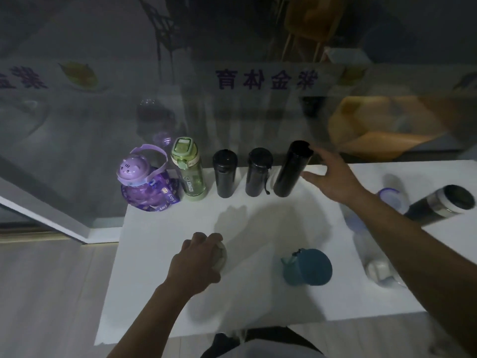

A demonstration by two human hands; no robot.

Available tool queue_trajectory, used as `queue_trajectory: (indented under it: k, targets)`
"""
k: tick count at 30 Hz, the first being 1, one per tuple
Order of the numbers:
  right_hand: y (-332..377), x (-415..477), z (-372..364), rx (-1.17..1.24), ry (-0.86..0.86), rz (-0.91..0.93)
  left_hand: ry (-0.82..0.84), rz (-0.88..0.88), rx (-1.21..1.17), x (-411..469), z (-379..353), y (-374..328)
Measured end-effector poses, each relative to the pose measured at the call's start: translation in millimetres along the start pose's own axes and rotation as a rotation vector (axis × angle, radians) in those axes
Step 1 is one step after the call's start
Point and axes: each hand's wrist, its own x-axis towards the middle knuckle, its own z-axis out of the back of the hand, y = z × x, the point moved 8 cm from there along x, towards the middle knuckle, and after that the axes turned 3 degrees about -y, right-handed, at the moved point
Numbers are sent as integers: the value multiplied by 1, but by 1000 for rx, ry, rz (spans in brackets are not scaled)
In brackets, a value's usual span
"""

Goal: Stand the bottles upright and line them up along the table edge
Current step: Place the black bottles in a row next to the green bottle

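Observation:
Several bottles stand upright in a row along the far edge of the white table (160,267): a purple cat-lid bottle (144,187), a green bottle (189,171), a black bottle (224,174), a dark bottle with a strap (258,173) and a tall black flask (291,169). My right hand (333,174) hovers just right of the flask with fingers spread, not gripping it. My left hand (198,259) is closed over the top of a pale bottle (220,257). A teal bottle (308,267) stands near the front. A black-and-steel flask (441,205) lies on its side at the right.
A clear bottle with a white cap (371,257) lies under my right forearm, and a bluish lid (391,198) sits beyond it. A glass wall with printed lettering (265,78) rises right behind the row. Wooden floor (51,293) lies left of the table.

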Motion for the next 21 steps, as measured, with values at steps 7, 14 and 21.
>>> queue_trajectory:
  k: [7,14,21]
  targets:
    - [-29,-118,13,137,-79,-183,-39,-172,-24,43,17,-54]
    - [-85,-173,38,315,-219,-360,-4,-266,-199,93,22,-154]
    - [-130,-148,75,315,-94,-310,101,-383,16,146,13,-278]
